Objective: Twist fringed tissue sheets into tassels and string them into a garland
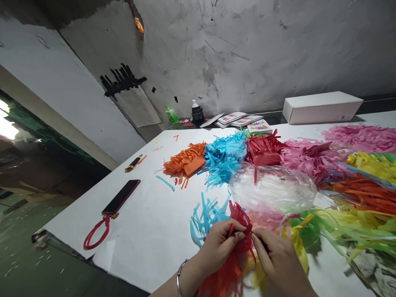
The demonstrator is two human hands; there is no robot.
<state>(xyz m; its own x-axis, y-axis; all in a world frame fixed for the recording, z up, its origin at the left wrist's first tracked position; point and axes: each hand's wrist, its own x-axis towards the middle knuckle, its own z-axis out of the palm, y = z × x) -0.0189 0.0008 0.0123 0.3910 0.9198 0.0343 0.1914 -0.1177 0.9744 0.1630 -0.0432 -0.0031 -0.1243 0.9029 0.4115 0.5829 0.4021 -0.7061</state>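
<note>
My left hand (220,244), with a silver bangle at the wrist, pinches the top of a red tissue-paper tassel (238,212). My right hand (275,258) meets it from the right, its fingertips closed on the same red paper. Blue fringe (204,220) spreads out behind my left hand. Orange-red fringe (221,276) hangs below the hands, and yellow paper (298,247) lies beside my right hand. What exactly sits between the fingertips is partly hidden.
Behind the hands are a clear plastic bag (272,187) and heaps of orange (185,161), blue (225,152) and pink fringe (312,159). A phone (122,197) with a red strap and a cutter knife (134,162) lie left. A white box (321,108) stands against the wall.
</note>
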